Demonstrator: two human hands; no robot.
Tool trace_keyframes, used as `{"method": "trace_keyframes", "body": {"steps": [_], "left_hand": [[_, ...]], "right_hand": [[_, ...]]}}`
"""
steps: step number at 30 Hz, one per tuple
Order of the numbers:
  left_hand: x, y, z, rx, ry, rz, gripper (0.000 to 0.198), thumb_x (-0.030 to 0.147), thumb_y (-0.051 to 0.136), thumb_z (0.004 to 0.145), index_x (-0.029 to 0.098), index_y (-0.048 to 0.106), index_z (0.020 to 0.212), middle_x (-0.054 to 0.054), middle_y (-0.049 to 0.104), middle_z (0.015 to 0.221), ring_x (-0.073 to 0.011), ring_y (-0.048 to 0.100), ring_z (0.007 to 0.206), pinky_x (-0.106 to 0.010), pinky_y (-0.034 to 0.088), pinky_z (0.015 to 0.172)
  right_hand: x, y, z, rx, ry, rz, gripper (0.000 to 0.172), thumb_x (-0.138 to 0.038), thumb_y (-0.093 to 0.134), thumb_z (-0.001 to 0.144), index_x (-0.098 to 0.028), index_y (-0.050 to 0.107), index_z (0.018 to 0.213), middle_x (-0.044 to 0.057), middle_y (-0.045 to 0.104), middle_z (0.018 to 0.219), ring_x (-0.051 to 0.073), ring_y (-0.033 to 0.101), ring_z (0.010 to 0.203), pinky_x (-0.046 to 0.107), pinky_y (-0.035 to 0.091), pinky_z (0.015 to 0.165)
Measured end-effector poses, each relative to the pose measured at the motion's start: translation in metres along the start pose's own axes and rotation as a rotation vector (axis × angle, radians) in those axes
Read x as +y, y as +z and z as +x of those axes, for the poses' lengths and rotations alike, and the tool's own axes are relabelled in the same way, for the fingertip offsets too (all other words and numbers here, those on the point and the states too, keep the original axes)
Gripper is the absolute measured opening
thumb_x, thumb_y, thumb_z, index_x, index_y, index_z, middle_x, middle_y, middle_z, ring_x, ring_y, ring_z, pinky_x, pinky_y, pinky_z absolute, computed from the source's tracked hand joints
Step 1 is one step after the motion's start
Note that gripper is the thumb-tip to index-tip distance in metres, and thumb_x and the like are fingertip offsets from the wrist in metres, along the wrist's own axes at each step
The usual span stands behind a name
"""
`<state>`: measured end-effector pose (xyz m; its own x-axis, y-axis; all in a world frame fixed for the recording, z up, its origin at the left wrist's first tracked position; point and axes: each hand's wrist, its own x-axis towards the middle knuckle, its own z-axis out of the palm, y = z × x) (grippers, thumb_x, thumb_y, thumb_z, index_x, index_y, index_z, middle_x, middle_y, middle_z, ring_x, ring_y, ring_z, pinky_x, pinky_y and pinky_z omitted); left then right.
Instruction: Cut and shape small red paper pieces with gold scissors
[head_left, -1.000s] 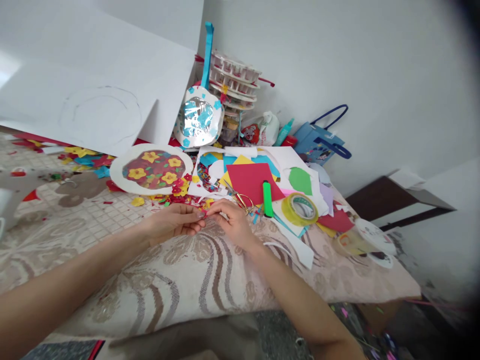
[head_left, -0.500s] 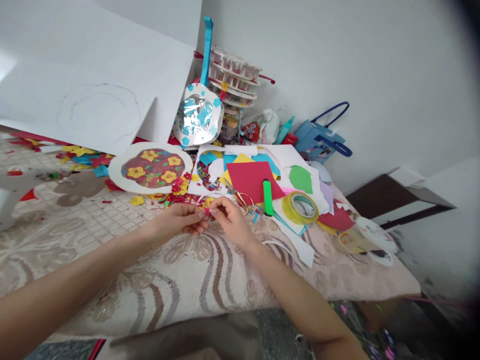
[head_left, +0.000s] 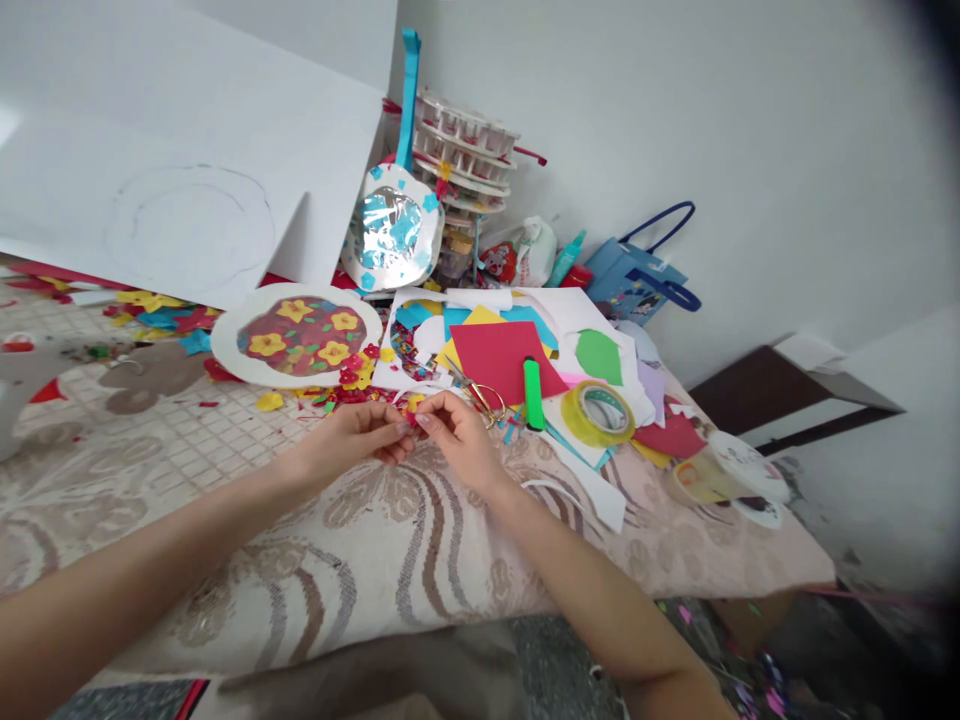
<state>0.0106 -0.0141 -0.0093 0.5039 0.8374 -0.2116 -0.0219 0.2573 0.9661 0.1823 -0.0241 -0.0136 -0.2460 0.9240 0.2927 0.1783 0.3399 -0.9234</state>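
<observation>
Head view: we see both hands meeting over the patterned tablecloth (head_left: pixel 375 545), near the table's middle. The left hand (head_left: pixel 352 440) and the right hand (head_left: pixel 461 437) have their thumb and forefinger tips pressed together, each pinching the same small red paper scrap (head_left: pixel 409 421). The scrap sits between the two sets of fingertips, just above the cloth, and is largely hidden by them. The remaining fingers of both hands curl inward.

Just beyond the right hand lie the scissors (head_left: pixel 484 398), and beside them a green marker (head_left: pixel 533 392) rests partly on a red paper sheet (head_left: pixel 495 358). A tape roll (head_left: pixel 598 413) lies to the right of the marker. A flowered paper plate (head_left: pixel 296 335) lies beyond the left hand, with loose paper cuttings (head_left: pixel 352 385) between it and the hands.
</observation>
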Motion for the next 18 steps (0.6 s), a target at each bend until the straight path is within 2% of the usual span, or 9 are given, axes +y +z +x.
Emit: {"method": "trace_keyframes", "body": {"steps": [3,6,14,18], "left_hand": [[-0.0043,0.0003,0.0011,0.029,0.124,0.135,0.025,0.040,0.062,0.073,0.016,0.058,0.077,-0.002,0.065,0.073,-0.0131,0.060,0.066,-0.025,0.048,0.065],[-0.0060,0.0007,0.0004,0.034,0.168,0.180,0.023,0.040,0.059,0.076,0.017,0.059,0.079,-0.002,0.065,0.076,-0.0141,0.060,0.070,-0.026,0.048,0.067],[0.0023,0.0054,-0.0020,0.028,0.021,0.051,0.028,0.044,0.063,0.071,0.016,0.061,0.074,-0.005,0.067,0.077,-0.0147,0.061,0.067,-0.026,0.048,0.065],[0.0028,0.0053,-0.0017,0.017,0.013,0.041,0.028,0.043,0.063,0.072,0.014,0.061,0.073,-0.005,0.067,0.075,-0.0136,0.060,0.065,-0.025,0.047,0.064]], "right_hand": [[0.0011,0.0018,-0.0004,0.002,0.008,-0.030,0.014,-0.033,0.048,0.085,-0.019,0.049,0.082,0.000,0.052,0.075,0.012,0.050,0.067,0.025,0.043,0.063],[0.0038,0.0036,-0.0016,0.016,-0.008,-0.080,0.013,-0.032,0.045,0.087,-0.020,0.048,0.084,0.000,0.051,0.075,0.013,0.050,0.068,0.026,0.043,0.064],[0.0089,0.0059,-0.0028,0.039,-0.021,-0.112,0.011,-0.031,0.043,0.088,-0.020,0.046,0.086,0.001,0.051,0.077,0.013,0.050,0.069,0.026,0.044,0.063],[0.0075,0.0061,-0.0026,0.035,-0.040,-0.117,0.011,-0.030,0.042,0.088,-0.020,0.047,0.086,0.001,0.051,0.078,0.013,0.051,0.069,0.026,0.043,0.063]]}}
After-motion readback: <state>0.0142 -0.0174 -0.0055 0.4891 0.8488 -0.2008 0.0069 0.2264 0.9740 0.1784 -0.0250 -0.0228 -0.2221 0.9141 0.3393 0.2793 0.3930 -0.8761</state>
